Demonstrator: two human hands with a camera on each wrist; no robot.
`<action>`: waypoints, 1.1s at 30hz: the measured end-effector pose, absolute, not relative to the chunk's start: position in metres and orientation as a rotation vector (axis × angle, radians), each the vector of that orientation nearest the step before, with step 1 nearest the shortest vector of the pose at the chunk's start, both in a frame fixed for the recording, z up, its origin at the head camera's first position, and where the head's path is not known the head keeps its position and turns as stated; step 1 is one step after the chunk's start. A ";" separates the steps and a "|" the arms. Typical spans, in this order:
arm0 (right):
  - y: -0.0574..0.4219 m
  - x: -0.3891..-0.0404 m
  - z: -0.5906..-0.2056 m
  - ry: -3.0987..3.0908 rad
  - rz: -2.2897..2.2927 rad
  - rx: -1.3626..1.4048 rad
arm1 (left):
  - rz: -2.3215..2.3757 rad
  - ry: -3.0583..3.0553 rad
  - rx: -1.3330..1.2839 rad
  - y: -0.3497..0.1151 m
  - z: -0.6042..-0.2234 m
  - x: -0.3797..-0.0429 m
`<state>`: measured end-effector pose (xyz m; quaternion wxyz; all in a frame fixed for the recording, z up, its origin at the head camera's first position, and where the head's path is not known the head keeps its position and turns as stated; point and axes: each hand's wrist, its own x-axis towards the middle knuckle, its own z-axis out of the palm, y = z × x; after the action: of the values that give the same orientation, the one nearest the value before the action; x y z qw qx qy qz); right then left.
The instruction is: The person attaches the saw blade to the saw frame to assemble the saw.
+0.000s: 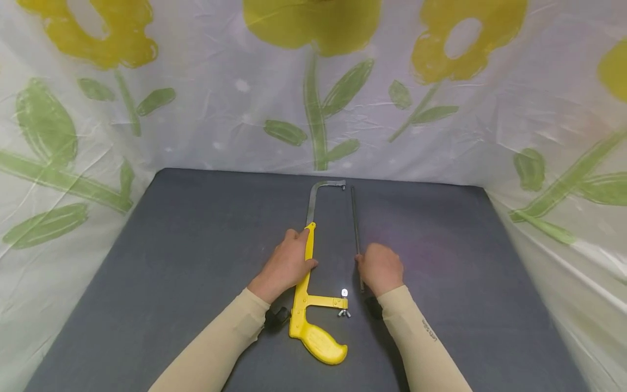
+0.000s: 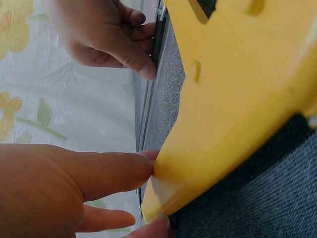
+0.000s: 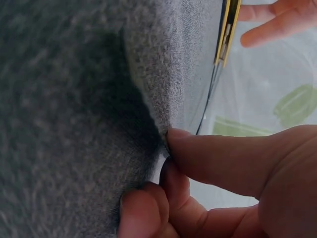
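Note:
A yellow hacksaw frame (image 1: 301, 298) with a grey metal bow lies on the dark table, its handle (image 1: 323, 344) toward me. My left hand (image 1: 288, 262) grips the yellow bar from the left; in the left wrist view, thumb and fingertips pinch its edge (image 2: 213, 163). To the right of the frame, apart from it, a thin dark hacksaw blade (image 1: 355, 220) lies lengthwise. Near its closer end my right hand (image 1: 381, 270) pinches it between thumb and curled fingers. In the right wrist view those fingertips (image 3: 181, 148) touch close to the cloth, and the blade is hard to make out.
Dark grey cloth covers the table (image 1: 196, 218). A wing nut (image 1: 344, 313) and a clamp pin sit on the frame's short cross arm. White sheeting (image 1: 220, 109) with painted yellow flowers hangs behind the table and at both sides.

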<state>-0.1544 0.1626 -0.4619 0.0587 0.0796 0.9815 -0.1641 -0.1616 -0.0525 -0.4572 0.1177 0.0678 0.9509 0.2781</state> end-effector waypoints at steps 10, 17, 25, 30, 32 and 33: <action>0.166 -0.157 -0.469 3.087 -0.692 0.181 | 0.813 2.797 0.190 -0.051 -0.458 -0.160; 0.170 -0.158 -0.462 2.986 -0.744 0.195 | 0.802 2.793 0.185 -0.051 -0.459 -0.160; 0.173 -0.159 -0.454 2.911 -0.779 0.150 | 0.798 2.786 0.169 -0.049 -0.460 -0.161; 0.172 -0.159 -0.452 2.867 -0.834 0.128 | 0.792 2.791 0.178 -0.049 -0.461 -0.161; 0.170 -0.159 -0.453 2.847 -0.856 0.111 | 0.787 2.793 0.184 -0.049 -0.461 -0.161; 0.169 -0.159 -0.453 2.840 -0.865 0.104 | 0.785 2.793 0.185 -0.049 -0.462 -0.161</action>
<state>-0.1593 0.1694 -0.4529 0.0853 0.0349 0.9525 -0.2903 -0.1611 -0.0491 -0.4615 0.1169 0.0630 0.9542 0.2683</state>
